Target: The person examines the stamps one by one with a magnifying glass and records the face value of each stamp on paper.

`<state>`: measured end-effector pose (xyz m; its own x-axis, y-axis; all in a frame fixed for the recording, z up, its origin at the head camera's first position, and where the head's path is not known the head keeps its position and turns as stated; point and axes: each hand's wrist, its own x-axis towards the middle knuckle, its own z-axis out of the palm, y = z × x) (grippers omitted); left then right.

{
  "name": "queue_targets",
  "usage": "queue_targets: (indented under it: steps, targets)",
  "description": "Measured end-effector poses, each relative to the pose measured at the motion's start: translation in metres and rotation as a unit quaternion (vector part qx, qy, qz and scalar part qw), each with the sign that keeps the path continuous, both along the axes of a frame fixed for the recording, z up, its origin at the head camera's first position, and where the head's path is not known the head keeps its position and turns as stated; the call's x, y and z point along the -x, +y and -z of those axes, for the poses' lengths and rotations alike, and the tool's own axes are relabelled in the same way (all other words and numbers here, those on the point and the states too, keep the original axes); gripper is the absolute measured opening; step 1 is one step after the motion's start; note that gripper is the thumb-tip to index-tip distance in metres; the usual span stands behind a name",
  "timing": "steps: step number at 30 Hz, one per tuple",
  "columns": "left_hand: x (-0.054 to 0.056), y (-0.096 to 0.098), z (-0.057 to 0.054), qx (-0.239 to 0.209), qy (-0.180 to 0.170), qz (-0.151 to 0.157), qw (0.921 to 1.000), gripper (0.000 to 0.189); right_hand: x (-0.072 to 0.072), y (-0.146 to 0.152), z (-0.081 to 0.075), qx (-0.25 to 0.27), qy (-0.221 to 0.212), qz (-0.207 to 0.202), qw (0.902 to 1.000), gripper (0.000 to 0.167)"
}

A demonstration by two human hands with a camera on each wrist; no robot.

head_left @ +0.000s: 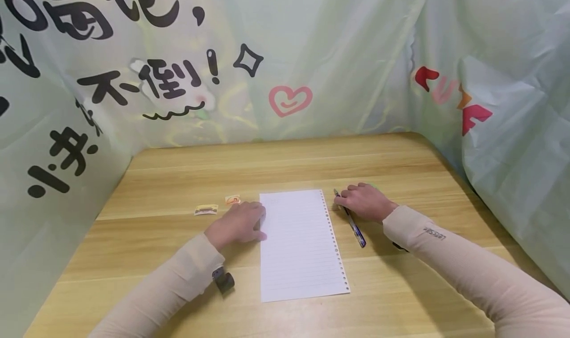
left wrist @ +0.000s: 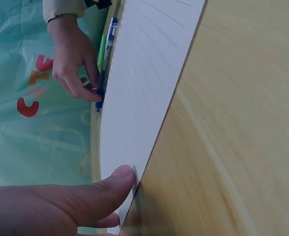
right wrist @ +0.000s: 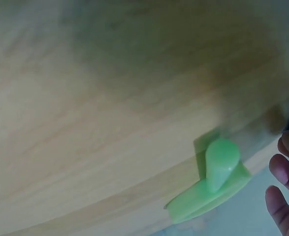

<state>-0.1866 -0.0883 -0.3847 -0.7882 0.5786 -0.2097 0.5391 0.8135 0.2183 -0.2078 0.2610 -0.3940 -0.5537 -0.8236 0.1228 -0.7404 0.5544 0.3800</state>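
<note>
Paper (head_left: 298,249): a single ruled sheet with punched holes down its right edge. Lay flat on the wooden table (head_left: 147,179). Saw the left hand (head_left: 238,221) at the paper's upper left edge, with thumb and fingertips touching the margin. Read that hand as loosely open, with the thumb stretched over the edge in the left wrist view.

Found the pen (head_left: 357,233) slanting just right of the paper's punched edge, tip pointing away from the person. Saw the right hand (head_left: 365,202) to the right of the paper's upper part, pinching the pen close to its tip. Could make out only fingers and a dark bit of pen at the margin of the right wrist view.

Noted a light green object (right wrist: 208,191), a round-topped post on a curved base, farther right of the paper and mostly hidden behind the right hand in the head view. Spotted an orange-and-white slip (head_left: 233,199) left of the paper's upper corner, and a yellow-and-brown slip (head_left: 206,209) farther left. Saw a pale green curtain (head_left: 356,56) beyond the paper, printed with a pink heart (head_left: 290,114).
</note>
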Motion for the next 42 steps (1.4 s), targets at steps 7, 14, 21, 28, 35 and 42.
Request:
queue_targets:
  steps: [7,14,21,28,35,42]
  targets:
    - [0.001,-0.007,-0.002,-0.028,0.014,0.008,0.9995,0.028,-0.005,0.004,-0.007,0.056,-0.033,0.034,0.9973,0.023]
    - [0.003,-0.023,-0.012,-0.068,0.045,0.004,0.9967,0.050,-0.013,0.015,-0.015,0.183,-0.129,0.118,0.9674,0.024]
    - [0.004,-0.045,-0.014,-0.086,0.045,-0.015,0.9952,0.049,-0.022,0.027,-0.020,0.260,-0.231,0.222,0.9109,0.028]
    - [0.000,-0.064,-0.012,-0.072,0.041,-0.026,0.9962,0.050,-0.032,0.041,-0.025,0.321,-0.271,0.282,0.8626,0.028]
    - [-0.003,-0.082,-0.006,-0.078,0.033,-0.036,0.9958,0.037,-0.040,0.054,-0.022,0.323,-0.277,0.339,0.8393,0.027]
    - [-0.006,-0.097,-0.004,-0.083,0.034,-0.028,0.9956,0.022,-0.042,0.062,-0.013,0.303,-0.309,0.370,0.8221,0.028]
